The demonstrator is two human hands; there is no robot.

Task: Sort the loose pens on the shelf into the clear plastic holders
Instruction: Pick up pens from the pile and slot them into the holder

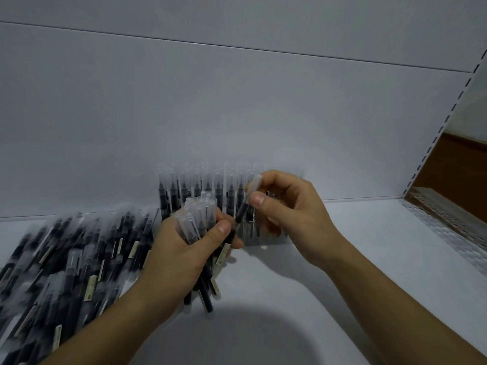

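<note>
Pen (242, 209), single, pinched between thumb and forefinger of right hand (286, 209). Clear cap end is up, it is tilted, and the dark barrel runs down toward the left thumb. Its lower tip is hidden there, so I can't tell if it is clear of the bundle. Other right fingers are curled loosely behind and partly hidden.

Left hand (181, 251) is wrapped round a bundle of pens (196, 216), thumb across the front. Frosted caps are up and dark barrels stick out below the palm. About ten caps show. Exact count is unreadable, since several are covered by fingers.

Just behind both hands, a clear plastic holder (263, 239) stands against the back panel (237, 101). It holds upright pens (172, 191), roughly nine dark tips in the front row. Rows behind are blurred, and the right end is hidden by the right hand.

On the left, a loose pile of pens (79, 254) lies on the white shelf (342, 272), some with pale label strips. It is motion-blurred and cut off at the left and bottom edges, with too many to count.

At far right is a second clear holder (448, 225) with a grid of holes, cut by the frame edge. Its contents are hard to make out. A slotted upright (445, 122) rises above it.

Totals: two hands, two holders, one pinched pen, one bundle, one pile. Both forearms are cut off at the bottom.
</note>
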